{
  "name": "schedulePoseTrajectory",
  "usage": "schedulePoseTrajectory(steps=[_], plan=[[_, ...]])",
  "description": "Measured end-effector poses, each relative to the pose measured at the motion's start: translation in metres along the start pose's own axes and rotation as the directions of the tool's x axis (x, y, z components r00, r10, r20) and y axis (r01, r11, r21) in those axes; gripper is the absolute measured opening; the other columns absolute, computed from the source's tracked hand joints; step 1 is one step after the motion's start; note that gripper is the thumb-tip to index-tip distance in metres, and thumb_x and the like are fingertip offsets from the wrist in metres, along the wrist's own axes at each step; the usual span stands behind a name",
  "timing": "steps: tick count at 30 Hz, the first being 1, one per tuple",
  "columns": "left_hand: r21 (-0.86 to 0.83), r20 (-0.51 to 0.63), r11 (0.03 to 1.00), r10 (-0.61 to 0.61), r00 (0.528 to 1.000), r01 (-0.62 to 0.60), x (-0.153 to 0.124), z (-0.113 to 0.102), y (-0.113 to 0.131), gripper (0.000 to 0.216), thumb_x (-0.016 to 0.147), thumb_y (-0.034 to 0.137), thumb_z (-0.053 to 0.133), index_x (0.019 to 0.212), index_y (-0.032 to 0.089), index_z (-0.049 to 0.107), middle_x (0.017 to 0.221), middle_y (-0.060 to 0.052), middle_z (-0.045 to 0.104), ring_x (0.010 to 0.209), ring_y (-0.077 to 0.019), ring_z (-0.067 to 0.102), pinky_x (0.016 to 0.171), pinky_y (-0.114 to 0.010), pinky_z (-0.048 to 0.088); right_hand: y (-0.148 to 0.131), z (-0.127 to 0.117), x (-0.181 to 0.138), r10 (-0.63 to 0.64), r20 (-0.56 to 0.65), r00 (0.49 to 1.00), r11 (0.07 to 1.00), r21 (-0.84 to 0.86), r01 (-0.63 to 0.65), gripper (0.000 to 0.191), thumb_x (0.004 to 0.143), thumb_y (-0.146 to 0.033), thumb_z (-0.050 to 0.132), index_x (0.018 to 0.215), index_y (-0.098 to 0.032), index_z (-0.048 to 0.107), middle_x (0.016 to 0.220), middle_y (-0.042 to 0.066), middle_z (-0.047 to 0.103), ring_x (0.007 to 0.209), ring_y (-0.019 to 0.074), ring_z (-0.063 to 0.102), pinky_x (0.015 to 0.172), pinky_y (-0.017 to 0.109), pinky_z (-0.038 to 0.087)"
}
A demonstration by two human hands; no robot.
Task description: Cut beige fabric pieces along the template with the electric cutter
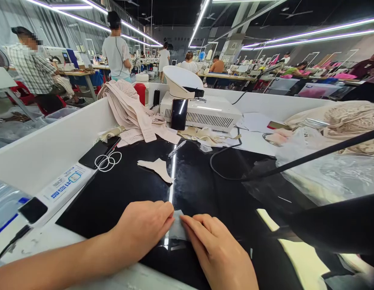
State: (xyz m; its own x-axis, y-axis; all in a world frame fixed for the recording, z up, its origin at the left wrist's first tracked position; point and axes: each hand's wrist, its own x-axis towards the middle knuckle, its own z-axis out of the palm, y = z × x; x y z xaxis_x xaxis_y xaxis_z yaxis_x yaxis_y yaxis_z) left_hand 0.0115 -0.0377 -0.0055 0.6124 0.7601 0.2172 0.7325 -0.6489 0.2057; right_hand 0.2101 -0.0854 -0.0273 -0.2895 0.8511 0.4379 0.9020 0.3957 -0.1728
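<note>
My left hand (144, 229) and my right hand (219, 249) meet near the front of a black glossy work surface (120, 193). Between their fingertips lies a small translucent piece of material (177, 229), and both hands pinch or press its edges. The fingers of each hand are curled together. A little farther out on the black surface lies a beige cut fabric piece (158, 167), untouched. The fingertips themselves are partly hidden under the knuckles.
A black phone (98, 153) and white elastic rings (108, 161) lie at the left. Behind are a beige fabric pile (129, 108), a white machine (202, 110) with a cable (223, 161), and plastic bags (326, 169) at right. People work at distant tables.
</note>
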Motion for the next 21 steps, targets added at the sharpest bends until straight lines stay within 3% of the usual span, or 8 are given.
schedulePoseTrajectory(steps=[8, 16, 21], plan=[[0.002, 0.020, 1.000, -0.001, 1.000, 0.000, -0.0014, 0.0016, -0.0002, 0.016, 0.099, 0.023, 0.050, 0.084, 0.021, 0.054, 0.074, 0.005, 0.063, 0.063, -0.0162, 0.064, 0.055, -0.028, 0.040, -0.0081, -0.0010, 0.0026, 0.041, -0.026, 0.999, 0.999, -0.011, -0.041, 0.044, 0.107, -0.035, 0.028, 0.105, -0.026, 0.071, 0.083, 0.003, 0.068, 0.072, 0.0138, 0.064, 0.055, 0.021, 0.049], [0.007, 0.023, 1.000, -0.010, 1.000, 0.010, -0.0001, 0.0004, -0.0012, 0.016, 0.099, 0.023, 0.050, 0.084, 0.021, 0.054, 0.075, 0.004, 0.064, 0.063, -0.0160, 0.064, 0.054, -0.027, 0.039, -0.0074, -0.0002, 0.0026, 0.009, -0.010, 1.000, 1.000, -0.021, -0.009, 0.037, 0.106, -0.028, 0.033, 0.106, -0.024, 0.070, 0.085, 0.003, 0.068, 0.072, 0.0140, 0.064, 0.054, 0.023, 0.047], [0.110, -0.125, 0.987, 0.133, 0.983, -0.119, -0.0027, 0.0007, -0.0002, 0.021, 0.100, 0.018, 0.046, 0.080, 0.020, 0.055, 0.071, 0.001, 0.060, 0.062, -0.0170, 0.059, 0.057, -0.029, 0.043, -0.0096, 0.0002, 0.0034, 0.026, -0.046, 0.999, 1.000, -0.013, -0.027, 0.039, 0.106, -0.030, 0.032, 0.103, -0.025, 0.071, 0.083, 0.003, 0.068, 0.071, 0.0144, 0.063, 0.053, 0.023, 0.047]])
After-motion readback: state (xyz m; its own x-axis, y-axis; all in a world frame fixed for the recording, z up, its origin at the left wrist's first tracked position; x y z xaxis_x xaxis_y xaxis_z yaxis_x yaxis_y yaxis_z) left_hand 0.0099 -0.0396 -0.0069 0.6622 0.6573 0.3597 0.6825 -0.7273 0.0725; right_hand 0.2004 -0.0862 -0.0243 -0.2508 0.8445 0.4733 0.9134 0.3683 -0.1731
